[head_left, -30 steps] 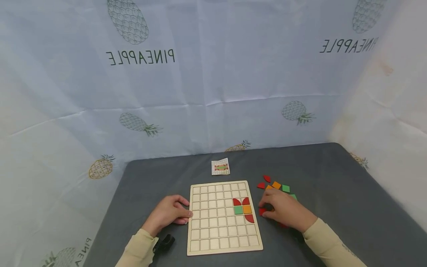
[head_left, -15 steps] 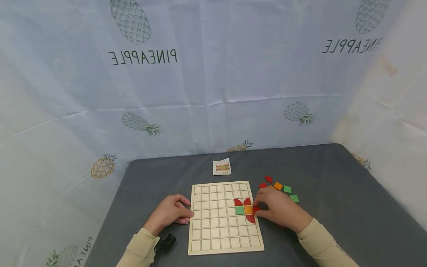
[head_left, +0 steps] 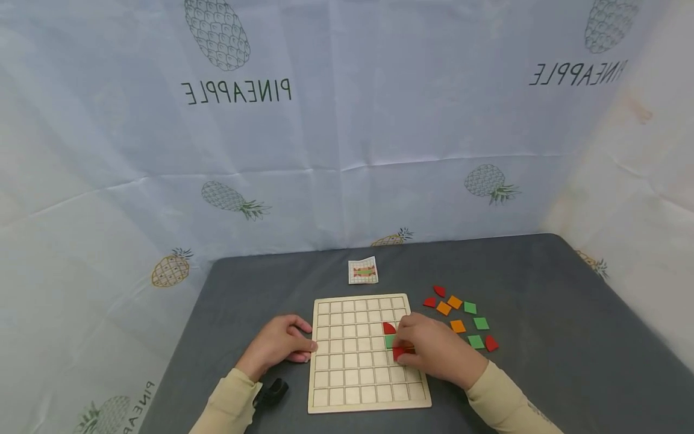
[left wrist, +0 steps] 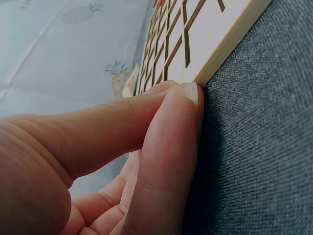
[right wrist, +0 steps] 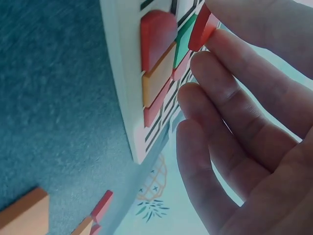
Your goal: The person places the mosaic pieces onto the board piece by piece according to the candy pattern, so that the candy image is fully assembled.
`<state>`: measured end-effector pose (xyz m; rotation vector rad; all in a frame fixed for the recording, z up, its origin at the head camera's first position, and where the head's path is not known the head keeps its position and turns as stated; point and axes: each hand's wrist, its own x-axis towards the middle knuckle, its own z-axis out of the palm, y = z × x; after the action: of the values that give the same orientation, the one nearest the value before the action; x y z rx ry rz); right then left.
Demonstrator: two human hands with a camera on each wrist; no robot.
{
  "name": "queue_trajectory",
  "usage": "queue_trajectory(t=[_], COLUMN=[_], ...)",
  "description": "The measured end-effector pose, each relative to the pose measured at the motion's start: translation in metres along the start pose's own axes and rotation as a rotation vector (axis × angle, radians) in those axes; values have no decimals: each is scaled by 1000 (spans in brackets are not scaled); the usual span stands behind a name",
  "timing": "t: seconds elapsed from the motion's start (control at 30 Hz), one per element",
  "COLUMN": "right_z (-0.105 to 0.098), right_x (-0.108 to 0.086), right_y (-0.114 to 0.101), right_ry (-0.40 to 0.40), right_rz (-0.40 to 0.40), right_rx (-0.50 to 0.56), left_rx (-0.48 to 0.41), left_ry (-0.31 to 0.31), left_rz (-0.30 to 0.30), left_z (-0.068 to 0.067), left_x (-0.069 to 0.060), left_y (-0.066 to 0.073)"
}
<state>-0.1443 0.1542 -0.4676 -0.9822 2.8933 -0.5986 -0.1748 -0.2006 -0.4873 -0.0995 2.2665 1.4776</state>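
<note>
A pale wooden grid board point(head_left: 347, 380) lies on the dark table. At its left edge my left hand point(head_left: 278, 345) holds the rim between thumb and forefinger; the left wrist view shows the fingertips meeting at the board's edge point(left wrist: 215, 54). My right hand point(head_left: 436, 349) is over the board's right side and pinches a red rounded tile point(right wrist: 199, 30) by thumb and forefinger, slightly raised and tilted. Below it in the grid sit a green square tile point(right wrist: 183, 41), an orange square tile point(right wrist: 159, 78) and red quarter-round tiles point(right wrist: 160, 36). The hand partly covers these in the head view.
Several loose red, orange point(head_left: 458, 326) and green tiles point(head_left: 476, 342) lie right of the board. A small printed pattern card point(head_left: 362, 271) lies beyond it. A black object point(head_left: 273, 393) rests beside the left wrist. A pineapple-print curtain point(head_left: 336, 132) hangs behind the table.
My right hand has picked up a red tile from right of the board and carried it left over the grid. The left hand has stayed at the board's left edge.
</note>
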Motion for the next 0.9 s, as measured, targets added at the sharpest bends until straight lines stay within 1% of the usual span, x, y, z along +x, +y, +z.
queue_trajectory(t=[0.27, 0.47, 0.63, 0.9], right_z=[5, 8, 9, 10], right_x=[1, 1, 2, 4], right_y=[-3, -4, -4, -3], right_ry=[-26, -19, -21, -5], right_rz=[-16, -29, -13, -30], right_rx=[26, 15, 18, -5], left_rx=[-2, 3, 2, -1], left_ry=[-4, 1, 1, -1], left_rz=[9, 9, 9, 4], left_z=[0, 1, 1, 1], left_x=[0, 0, 1, 0], left_y=[0, 0, 0, 0])
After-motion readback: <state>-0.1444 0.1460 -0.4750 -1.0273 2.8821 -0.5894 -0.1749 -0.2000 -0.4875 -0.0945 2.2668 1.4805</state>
